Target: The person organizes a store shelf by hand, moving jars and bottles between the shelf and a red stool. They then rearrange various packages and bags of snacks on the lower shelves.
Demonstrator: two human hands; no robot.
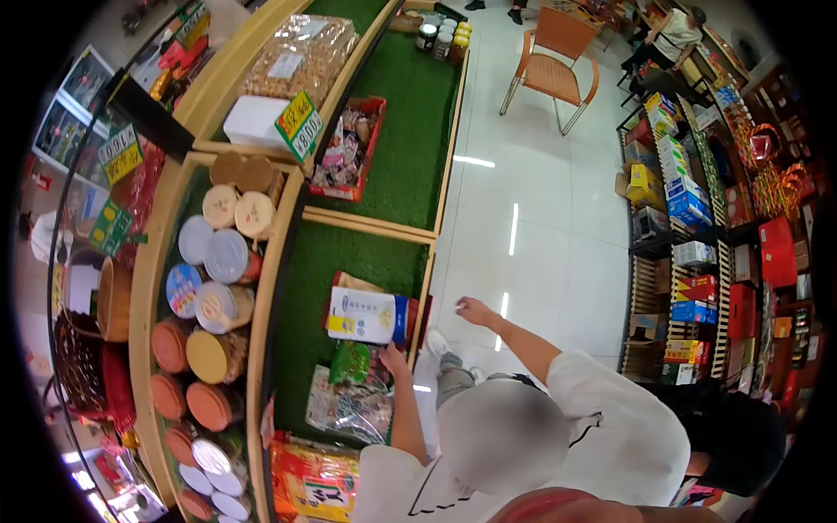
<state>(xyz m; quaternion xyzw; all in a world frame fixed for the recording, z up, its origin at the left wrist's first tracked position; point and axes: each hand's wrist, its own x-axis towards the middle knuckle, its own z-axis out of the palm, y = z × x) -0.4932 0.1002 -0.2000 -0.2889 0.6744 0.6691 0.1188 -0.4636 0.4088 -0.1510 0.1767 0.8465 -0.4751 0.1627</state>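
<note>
My left hand (394, 359) reaches over the wooden edge of a green-lined display bin. Its bent fingers close at the lower right edge of a white and blue package (364, 315). A green packet (350, 362) lies just beside this hand, and a clear bag with printed wrapping (349, 410) is below it. My right hand (476, 311) is out over the pale floor, fingers loosely apart and holding nothing. A blurred round patch hides part of the white shirt between my arms.
Stacked lidded jars (218, 305) fill the narrow shelf on the left. A red box of small packets (353, 148) sits in the upper bin. An orange chair (556, 57) stands on the floor. Shelves of boxes (689, 205) line the right; a person (676, 37) is beyond.
</note>
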